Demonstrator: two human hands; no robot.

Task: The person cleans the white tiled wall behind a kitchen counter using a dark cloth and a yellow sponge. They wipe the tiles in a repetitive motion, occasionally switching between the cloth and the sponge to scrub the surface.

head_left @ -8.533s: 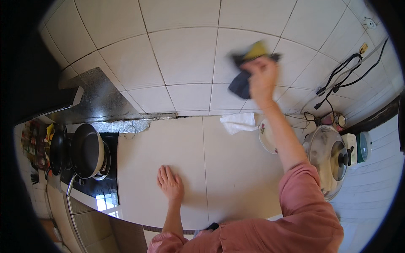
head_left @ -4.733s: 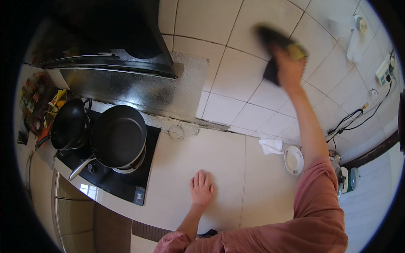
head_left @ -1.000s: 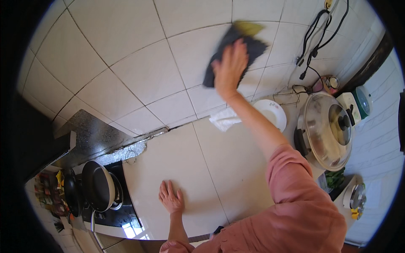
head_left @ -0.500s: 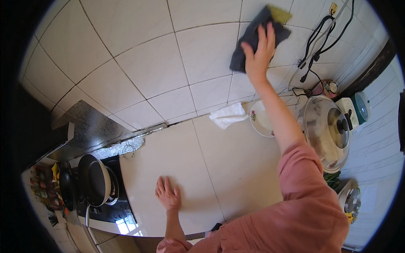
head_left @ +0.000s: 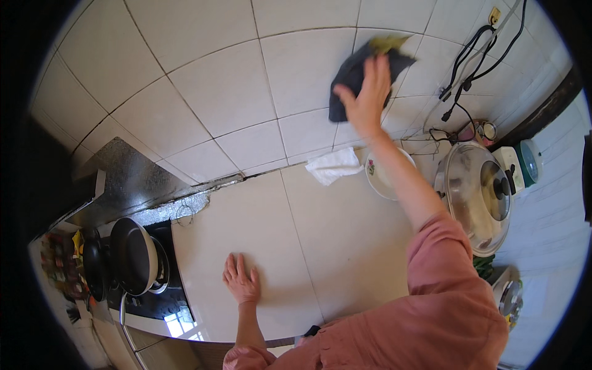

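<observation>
A dark grey cloth (head_left: 350,79) with a yellow-green corner lies against the white tiled wall (head_left: 213,80). My right hand (head_left: 369,98) holds it there under its palm and fingers, slightly blurred, with the arm stretched up over the counter. My left hand (head_left: 241,280) rests flat on the pale tiled counter (head_left: 259,216), fingers spread, holding nothing. Below the grey cloth, a folded white cloth (head_left: 333,166) lies at the counter's back edge. Beside it, partly hidden by my right forearm, is a white plate (head_left: 379,176) with a flower pattern.
At the left, a pan (head_left: 134,256) sits on the black stove (head_left: 166,246), its handle toward the front. On the right stands a large pot with a clear lid (head_left: 478,191). Black cables (head_left: 472,58) hang on the wall above it. Foil (head_left: 169,211) lines the counter behind the stove.
My right hand has slid the grey cloth down and a little left along the wall. My left hand stays on the counter. The whole view has shifted slightly.
</observation>
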